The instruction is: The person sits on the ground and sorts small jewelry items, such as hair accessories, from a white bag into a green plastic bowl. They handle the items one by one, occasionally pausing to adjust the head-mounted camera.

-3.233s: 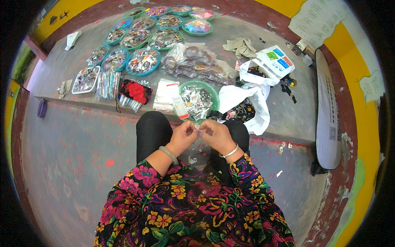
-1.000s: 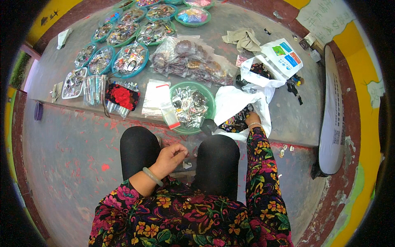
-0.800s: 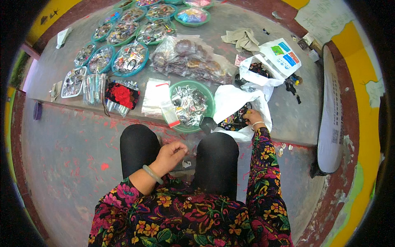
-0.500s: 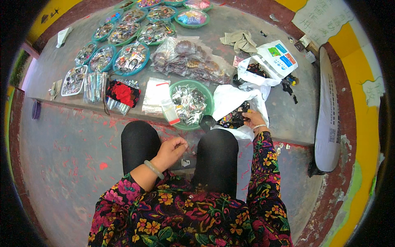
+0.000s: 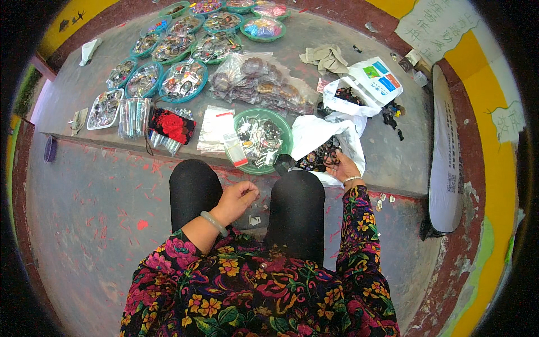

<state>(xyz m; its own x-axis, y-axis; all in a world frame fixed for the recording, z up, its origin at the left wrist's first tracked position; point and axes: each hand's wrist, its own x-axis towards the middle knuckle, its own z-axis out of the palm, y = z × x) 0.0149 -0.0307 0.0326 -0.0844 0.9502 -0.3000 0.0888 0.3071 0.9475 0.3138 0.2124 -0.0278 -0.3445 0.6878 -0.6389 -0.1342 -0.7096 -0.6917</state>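
My left hand [image 5: 238,197] hovers between my knees with its fingers curled in; whether it pinches something small I cannot tell. My right hand [image 5: 341,167] reaches forward into an open white plastic bag [image 5: 314,132] full of small dark trinkets [image 5: 317,159] and touches them. Just left of that bag sits a green bowl [image 5: 283,124] of wrapped trinkets, with small clear packets [image 5: 216,128] beside it.
Several teal bowls [image 5: 182,81] of packaged jewellery line the grey step. Clear bags of bead bracelets [image 5: 264,87], a red flower pouch [image 5: 171,126], a second white bag [image 5: 362,90], a grey cloth [image 5: 327,57] and a long white board [image 5: 446,151] at the right.
Both hands were together in front of my knees at first. My right hand then reached out to the white bag and has stayed in it; my left hand stayed between my knees.
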